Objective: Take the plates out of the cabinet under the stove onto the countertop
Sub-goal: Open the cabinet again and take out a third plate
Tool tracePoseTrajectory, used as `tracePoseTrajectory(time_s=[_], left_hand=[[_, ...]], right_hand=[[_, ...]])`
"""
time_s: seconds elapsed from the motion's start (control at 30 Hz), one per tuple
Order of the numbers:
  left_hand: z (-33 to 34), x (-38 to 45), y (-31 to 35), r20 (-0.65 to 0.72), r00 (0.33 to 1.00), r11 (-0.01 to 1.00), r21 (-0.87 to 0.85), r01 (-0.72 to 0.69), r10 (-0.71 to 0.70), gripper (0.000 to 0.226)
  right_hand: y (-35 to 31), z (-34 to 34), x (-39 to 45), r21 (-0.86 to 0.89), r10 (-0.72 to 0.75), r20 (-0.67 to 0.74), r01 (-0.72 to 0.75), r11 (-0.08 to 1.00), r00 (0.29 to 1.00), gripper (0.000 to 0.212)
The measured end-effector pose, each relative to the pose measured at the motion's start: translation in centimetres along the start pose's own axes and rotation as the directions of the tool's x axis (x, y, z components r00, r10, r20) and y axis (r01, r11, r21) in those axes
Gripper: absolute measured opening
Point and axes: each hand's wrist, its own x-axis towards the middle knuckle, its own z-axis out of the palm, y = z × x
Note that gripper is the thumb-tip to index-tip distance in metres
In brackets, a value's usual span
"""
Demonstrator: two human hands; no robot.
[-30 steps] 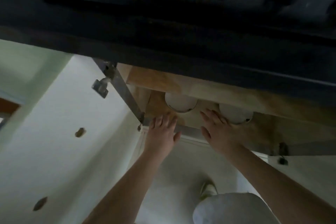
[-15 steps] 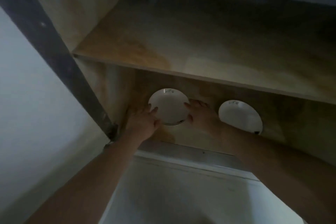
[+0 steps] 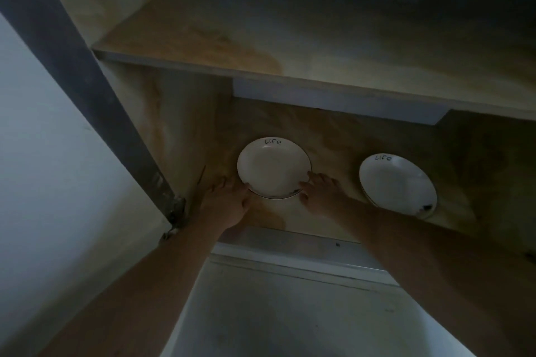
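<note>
Down on the bottom shelf, my left hand [image 3: 229, 203] and right hand [image 3: 322, 194] bracket the near plate [image 3: 274, 168], fingers loosely spread at opposite rims, touching but no grip yet, likely to lift it level. Second plate [image 3: 397, 182] sits apart, right; upper shelf [image 3: 319, 38] overhangs.

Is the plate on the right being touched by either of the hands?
No, the right plate lies alone, while the left hand and the right hand sit at the two sides of the left plate.
</note>
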Motion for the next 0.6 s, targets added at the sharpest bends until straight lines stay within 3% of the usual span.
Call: tracePoseTrajectory(time_s=[0.37,0.53,0.6], left_hand=[[0.0,-0.3,-0.3,-0.074,0.989,0.987,0.107,-0.123,0.131,0.048],[-0.1,0.5,-0.7,-0.156,0.958,0.971,0.021,-0.238,0.239,0.028],[-0.1,0.8,-1.1,-0.251,0.954,0.968,-0.146,-0.203,0.162,0.024]], right_hand=[[0.1,1.6,-0.2,-0.004,0.032,-0.008,-0.032,0.999,0.999,0.051],[0.1,2.3,-0.4,0.064,0.012,-0.133,-0.004,0.998,0.991,0.039],[0.1,2.2,0.0,0.183,0.048,-0.171,-0.017,0.983,0.984,0.034]])
